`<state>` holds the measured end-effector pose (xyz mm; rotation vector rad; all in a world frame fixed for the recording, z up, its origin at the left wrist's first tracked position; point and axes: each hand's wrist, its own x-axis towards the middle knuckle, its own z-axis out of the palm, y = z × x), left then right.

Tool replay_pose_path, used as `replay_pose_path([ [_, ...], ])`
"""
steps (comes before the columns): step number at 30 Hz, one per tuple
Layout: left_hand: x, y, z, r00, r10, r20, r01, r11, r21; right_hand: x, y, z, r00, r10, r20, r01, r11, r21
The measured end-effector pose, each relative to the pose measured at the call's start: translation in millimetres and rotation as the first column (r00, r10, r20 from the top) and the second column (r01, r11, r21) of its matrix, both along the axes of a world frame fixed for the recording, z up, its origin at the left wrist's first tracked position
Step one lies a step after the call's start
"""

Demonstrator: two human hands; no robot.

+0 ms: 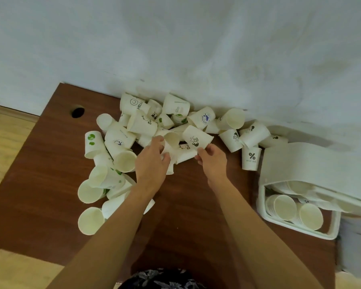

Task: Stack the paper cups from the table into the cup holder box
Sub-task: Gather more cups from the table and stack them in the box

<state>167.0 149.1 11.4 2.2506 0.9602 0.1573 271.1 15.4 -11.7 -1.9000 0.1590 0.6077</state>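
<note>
Dozens of white paper cups (133, 126), smooth tapered cones with small printed marks, lie tumbled on the brown wood-grain desk (188, 205), heaped against the white wall (175, 49). At the heap's near edge, the left hand (152, 161) curls its fingers round a cup (171, 140) with its mouth facing up, and the right hand (214, 158) pinches the rim of a cartoon-printed cup (196, 137) lying on its side, so each grip is grasping one cup. Right of the heap sits the white plastic cup holder box (296, 226), its lid raised, holding two nested stacks (294, 211) on their sides.
</note>
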Motion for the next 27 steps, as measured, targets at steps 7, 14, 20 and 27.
replay_pose_path([
  [7, 0, -58, 22, 0.985, -0.165, 0.044, 0.161, 0.983, 0.090, -35, -92, 18, 0.986, -0.018, 0.167, 0.040, 0.991, -0.127],
  [14, -2, -140, 35, 0.946, -0.304, 0.114, 0.296, 0.952, 0.081, -67, -190, 42, 0.937, -0.009, 0.350, 0.103, 0.962, -0.253],
  [20, 2, -218, 47, 0.871, -0.457, 0.179, 0.443, 0.889, 0.116, -76, -270, 46, 0.894, 0.013, 0.447, 0.145, 0.938, -0.316],
  [27, 29, -294, 46, 0.792, -0.589, 0.163, 0.569, 0.808, 0.152, -64, -345, 48, 0.861, -0.028, 0.507, 0.208, 0.930, -0.302],
])
